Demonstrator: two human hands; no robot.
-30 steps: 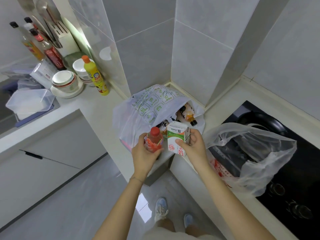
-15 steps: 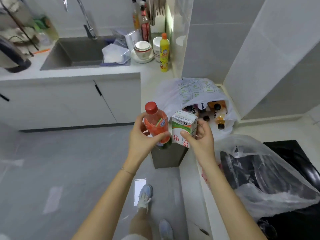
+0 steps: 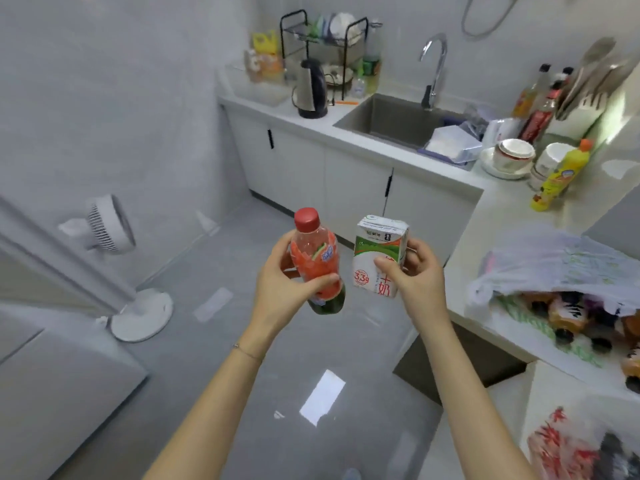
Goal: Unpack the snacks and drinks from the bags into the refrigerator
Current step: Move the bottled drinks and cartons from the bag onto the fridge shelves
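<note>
My left hand (image 3: 282,289) grips a red-capped bottle (image 3: 313,258) of red drink, held upright over the floor. Beside it my right hand (image 3: 417,282) holds a white and green milk carton (image 3: 379,252), also upright. On the counter at the right lies a white printed bag (image 3: 554,265), open toward me, with several dark-capped orange drink bottles (image 3: 568,318) showing inside. A second clear bag (image 3: 568,445) with red print sits at the lower right edge. A grey appliance (image 3: 52,393) at the lower left may be the refrigerator.
A white standing fan (image 3: 110,230) stands on the floor at the left. Along the back counter are a kettle (image 3: 311,90), a sink (image 3: 391,119) with a tap, stacked bowls (image 3: 512,155) and a yellow bottle (image 3: 561,176). Grey floor tiles spread below my hands.
The view has swung left, away from the bags and toward the floor and the fan. Both hands have carried the bottle and the carton away from the white bag.
</note>
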